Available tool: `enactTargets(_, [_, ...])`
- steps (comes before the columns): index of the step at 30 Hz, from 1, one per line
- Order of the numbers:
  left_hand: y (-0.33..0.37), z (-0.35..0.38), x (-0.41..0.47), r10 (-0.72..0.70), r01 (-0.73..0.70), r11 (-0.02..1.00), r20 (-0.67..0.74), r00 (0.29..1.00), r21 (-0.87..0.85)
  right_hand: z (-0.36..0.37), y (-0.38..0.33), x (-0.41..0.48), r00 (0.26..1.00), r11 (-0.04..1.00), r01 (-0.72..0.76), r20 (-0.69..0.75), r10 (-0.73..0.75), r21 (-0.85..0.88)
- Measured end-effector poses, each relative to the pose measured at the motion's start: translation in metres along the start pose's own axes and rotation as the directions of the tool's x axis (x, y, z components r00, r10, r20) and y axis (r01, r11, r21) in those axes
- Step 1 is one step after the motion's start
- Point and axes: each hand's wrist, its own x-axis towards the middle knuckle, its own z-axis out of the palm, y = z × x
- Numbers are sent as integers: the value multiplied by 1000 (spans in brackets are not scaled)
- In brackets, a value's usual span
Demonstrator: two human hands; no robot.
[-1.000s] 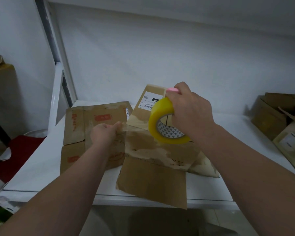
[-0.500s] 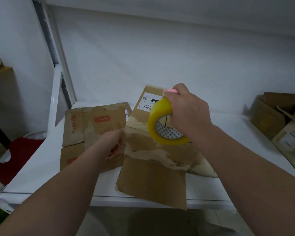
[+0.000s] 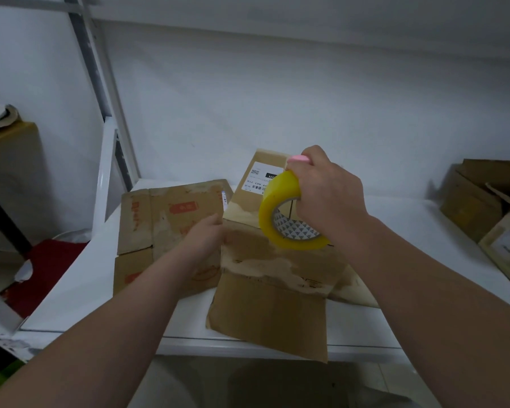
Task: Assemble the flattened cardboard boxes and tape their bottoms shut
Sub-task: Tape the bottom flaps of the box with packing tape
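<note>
The cardboard box [image 3: 273, 307] lies in the middle of the white tabletop [image 3: 80, 290], its near flap hanging past the front edge and its far flap, bearing a white label [image 3: 258, 179], raised toward the wall. The right hand [image 3: 329, 198] holds a yellow tape roll [image 3: 273, 201] just above the box, fingers curled through its core, with a small pink object [image 3: 298, 158] at the fingertips. The left hand [image 3: 202, 240] meets the box's left edge; its fingers are hidden, so I cannot tell whether they grip. Beside it lies a flattened box [image 3: 162, 219] with red print. More cardboard boxes [image 3: 471, 207] sit far right.
</note>
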Motion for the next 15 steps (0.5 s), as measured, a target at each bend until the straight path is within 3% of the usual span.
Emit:
enactTargets(3, [17, 6, 0, 288, -277, 878, 31, 957, 390, 1, 1, -1, 1000, 999, 2, -14, -2, 49])
enactTargets(6, [21, 12, 12, 259, -295, 735, 150, 954, 611, 7, 9, -8, 993, 950, -49, -90, 80, 309])
enactTargets(9, [23, 11, 17, 200, -268, 686, 178, 963, 677, 21, 20, -25, 944, 742, -240, -28, 329, 627])
enactTargets(12, [26, 16, 10, 205, -293, 657, 210, 956, 694, 34, 18, -40, 877, 547, -390, 118, 466, 740])
enactTargets(13, [26, 18, 9, 214, -299, 642, 209, 954, 706, 34, 17, -42, 865, 519, -410, 141, 481, 750])
enactTargets(15, [27, 20, 6, 201, -284, 612, 202, 959, 738, 30, 17, -40, 890, 576, -386, 128, 437, 721])
